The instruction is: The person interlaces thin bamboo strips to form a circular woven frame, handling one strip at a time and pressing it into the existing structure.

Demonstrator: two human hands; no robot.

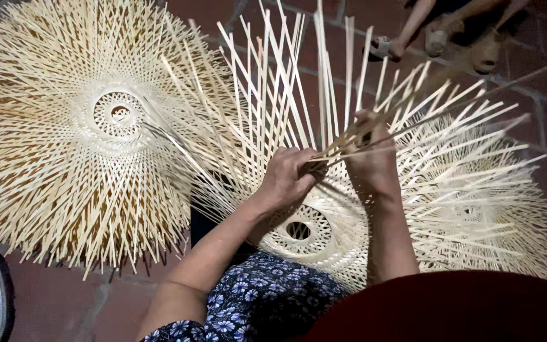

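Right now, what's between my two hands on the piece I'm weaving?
In the head view, a bundle of pale bamboo strips spans the small gap between the left hand and the right hand; both hands grip it.

Pale, matt bamboo strips, thin and flat, make up the round woven frame under the hands (324, 244), its loose splints (273, 88) smooth and dry-looking. Left, a matching pale bamboo woven disc (83, 145) lies on rough, dull red brick floor (52, 304); near, dark blue floral cloth (254, 304) looks soft.

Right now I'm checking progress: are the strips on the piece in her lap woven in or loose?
Loose: bamboo strips fan free beyond the woven centre.
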